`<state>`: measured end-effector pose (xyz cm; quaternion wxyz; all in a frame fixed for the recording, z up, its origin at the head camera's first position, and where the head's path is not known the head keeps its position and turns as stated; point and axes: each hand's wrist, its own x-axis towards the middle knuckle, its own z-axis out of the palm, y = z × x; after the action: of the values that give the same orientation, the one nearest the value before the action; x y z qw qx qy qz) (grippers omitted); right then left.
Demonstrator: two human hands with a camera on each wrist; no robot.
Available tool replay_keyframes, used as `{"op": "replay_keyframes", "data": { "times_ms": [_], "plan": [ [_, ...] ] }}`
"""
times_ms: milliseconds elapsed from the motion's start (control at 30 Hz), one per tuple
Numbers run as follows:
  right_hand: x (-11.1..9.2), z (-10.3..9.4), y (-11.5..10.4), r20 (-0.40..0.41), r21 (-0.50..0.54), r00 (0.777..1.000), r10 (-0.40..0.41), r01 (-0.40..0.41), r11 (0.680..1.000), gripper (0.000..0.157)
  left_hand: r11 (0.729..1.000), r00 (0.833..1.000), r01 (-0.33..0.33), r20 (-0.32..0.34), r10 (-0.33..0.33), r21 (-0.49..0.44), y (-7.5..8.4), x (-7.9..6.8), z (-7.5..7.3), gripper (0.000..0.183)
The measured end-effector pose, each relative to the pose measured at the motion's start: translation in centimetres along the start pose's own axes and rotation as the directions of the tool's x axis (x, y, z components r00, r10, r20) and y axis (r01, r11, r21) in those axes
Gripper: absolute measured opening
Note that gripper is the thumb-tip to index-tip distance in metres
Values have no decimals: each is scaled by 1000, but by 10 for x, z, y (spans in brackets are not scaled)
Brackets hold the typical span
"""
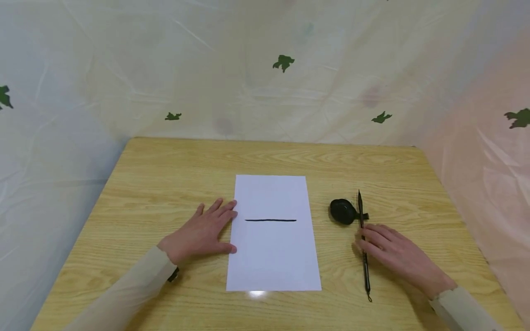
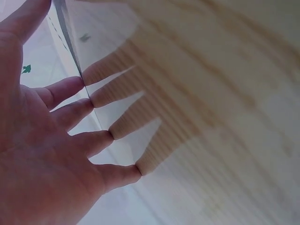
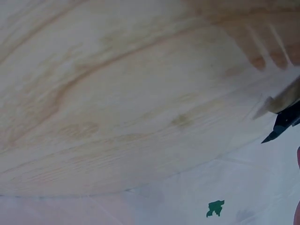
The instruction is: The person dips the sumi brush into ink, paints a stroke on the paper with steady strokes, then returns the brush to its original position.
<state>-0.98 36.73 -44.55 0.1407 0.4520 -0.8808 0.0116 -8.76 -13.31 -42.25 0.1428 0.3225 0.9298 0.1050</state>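
A white paper sheet (image 1: pixel 273 257) lies upright on the wooden table, with one horizontal black stroke (image 1: pixel 271 220) across it. My left hand (image 1: pixel 203 232) is spread flat, its fingertips and thumb at the sheet's left edge. Up close, the left wrist view shows the left palm (image 2: pixel 51 145) with the fingers reaching down to the tabletop. On the right, my right hand (image 1: pixel 397 255) pinches the shaft of a dark writing brush (image 1: pixel 366 271). The brush's pointed tip (image 3: pixel 274 134) faces away, and its shaft crosses the stubby handle of a small black ink dish (image 1: pixel 342 211).
The wooden table (image 1: pixel 186 170) has its far edge against a pale hanging cloth (image 1: pixel 232 82) with green leaf-like patches. The same cloth hangs along both sides. A dark band (image 1: pixel 173 275) shows under the left sleeve.
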Motion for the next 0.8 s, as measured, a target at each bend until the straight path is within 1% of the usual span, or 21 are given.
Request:
{"op": "replay_keyframes", "data": {
  "times_ms": [67,133,200,233,333,433,467,633,733,800],
  "plan": [
    [1,-2,1,-7,-14,1000,27,-27,1000,54,1000,1000,-1,-3,1,-3,0,0,0,90],
    [3,-5,1,-35,-8,997,65,-66,998,53,1000,1000,0,-6,0,-9,0,0,-1,90],
    [5,-6,3,-90,6,991,102,-102,995,50,1000,1000,-4,-9,3,-12,0,0,-1,91],
    [7,-7,4,-131,21,985,117,-115,993,49,1000,1000,-6,-11,6,-14,0,0,-1,91],
    [12,-9,7,-252,45,956,151,-144,989,45,1000,1000,-16,-26,15,-13,0,-1,-1,91],
    [21,-12,8,-366,48,915,171,-165,985,39,1000,999,-24,-35,24,-7,0,-1,-2,90],
    [24,-14,7,-392,45,903,177,-173,984,38,1000,999,-26,-37,26,-6,0,-1,-2,89],
    [39,-18,6,-498,45,846,189,-192,980,33,999,998,-36,-49,36,-3,2,0,-2,88],
    [45,-19,6,-533,52,823,197,-201,978,31,999,998,-36,-55,36,0,3,1,-2,87],
    [47,-19,7,-550,58,811,201,-203,977,30,1000,998,-31,-53,31,4,3,2,-2,87]
  ]
}}
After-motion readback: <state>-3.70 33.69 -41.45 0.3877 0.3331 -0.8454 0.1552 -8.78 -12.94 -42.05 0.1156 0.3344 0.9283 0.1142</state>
